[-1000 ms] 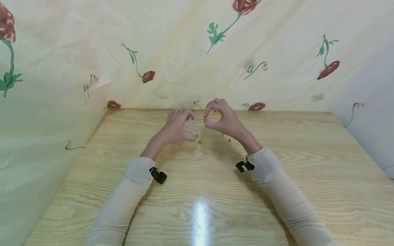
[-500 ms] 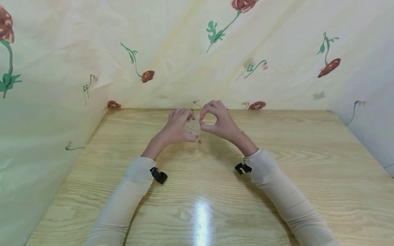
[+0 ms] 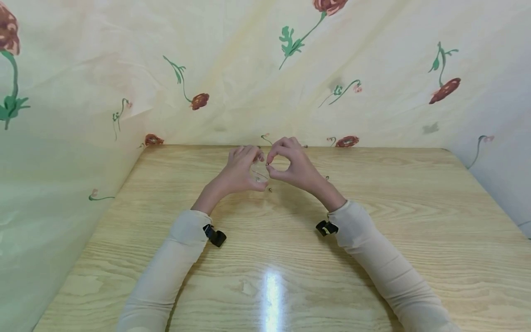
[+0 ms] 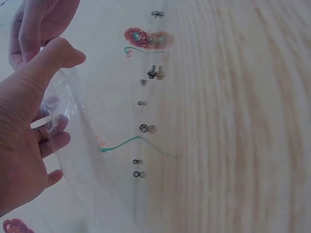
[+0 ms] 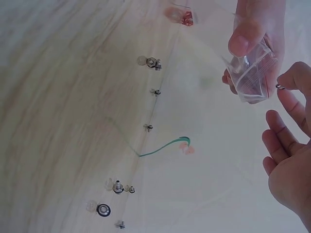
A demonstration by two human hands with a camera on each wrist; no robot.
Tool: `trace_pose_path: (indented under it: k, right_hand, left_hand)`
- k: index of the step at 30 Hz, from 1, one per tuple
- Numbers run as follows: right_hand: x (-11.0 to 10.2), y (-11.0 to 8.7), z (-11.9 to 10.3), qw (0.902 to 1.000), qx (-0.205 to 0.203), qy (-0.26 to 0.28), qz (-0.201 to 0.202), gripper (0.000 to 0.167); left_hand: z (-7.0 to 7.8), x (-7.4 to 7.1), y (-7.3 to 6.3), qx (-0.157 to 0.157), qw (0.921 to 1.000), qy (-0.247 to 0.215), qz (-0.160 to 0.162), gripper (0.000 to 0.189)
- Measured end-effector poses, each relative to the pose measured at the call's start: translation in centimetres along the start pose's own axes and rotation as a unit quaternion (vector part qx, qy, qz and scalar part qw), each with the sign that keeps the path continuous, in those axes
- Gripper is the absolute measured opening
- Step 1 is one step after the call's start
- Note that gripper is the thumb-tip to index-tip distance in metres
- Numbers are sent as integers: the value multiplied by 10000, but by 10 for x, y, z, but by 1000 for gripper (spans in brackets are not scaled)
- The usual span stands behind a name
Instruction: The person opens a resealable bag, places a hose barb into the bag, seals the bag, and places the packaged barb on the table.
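Note:
My left hand [image 3: 236, 171] holds a clear plastic zip bag [image 5: 252, 73] by its mouth, thumb on the near side and fingers behind. The bag's body [image 4: 85, 145] hangs down in the left wrist view. Thumb and index finger of my right hand [image 3: 297, 161] pinch a small shiny metal fastener [image 5: 280, 87]; its exact kind I cannot tell. Those fingertips are right beside the bag's opening. The other fingers of the right hand [image 5: 291, 162] are loosely spread in the right wrist view.
Several small metal fasteners lie scattered on the wood-grain table [image 3: 249, 240], among them an upright screw [image 5: 118, 186], a dark-rimmed round piece [image 5: 103, 209] and a bolt [image 4: 152, 73]. A flower-patterned sheet [image 3: 240, 69] rises along the table's back edge.
My right hand has moved left and slightly down, bringing the pinched fastener up to the bag. The left hand has stayed almost still with the bag.

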State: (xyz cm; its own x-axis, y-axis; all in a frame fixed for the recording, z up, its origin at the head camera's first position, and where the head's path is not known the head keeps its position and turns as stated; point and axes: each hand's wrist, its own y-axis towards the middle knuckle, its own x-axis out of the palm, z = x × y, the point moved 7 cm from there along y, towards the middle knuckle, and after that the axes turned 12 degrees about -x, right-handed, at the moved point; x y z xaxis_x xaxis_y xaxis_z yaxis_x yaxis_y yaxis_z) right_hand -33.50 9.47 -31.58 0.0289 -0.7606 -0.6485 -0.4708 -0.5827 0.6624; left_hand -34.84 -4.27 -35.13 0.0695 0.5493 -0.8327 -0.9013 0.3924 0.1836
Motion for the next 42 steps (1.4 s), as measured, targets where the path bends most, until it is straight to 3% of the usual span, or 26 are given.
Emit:
trace_pose_path:
  k: [19,42]
  right_hand:
    - [4,-1,-1,9999,-14,-42,-134,8]
    - [4,-2,0,9998,50,-18,-171,7]
  left_hand:
    - [2,2,1,-73,9999,130,-63,55]
    - [3,2,0,-104,9999,-37,-70,52]
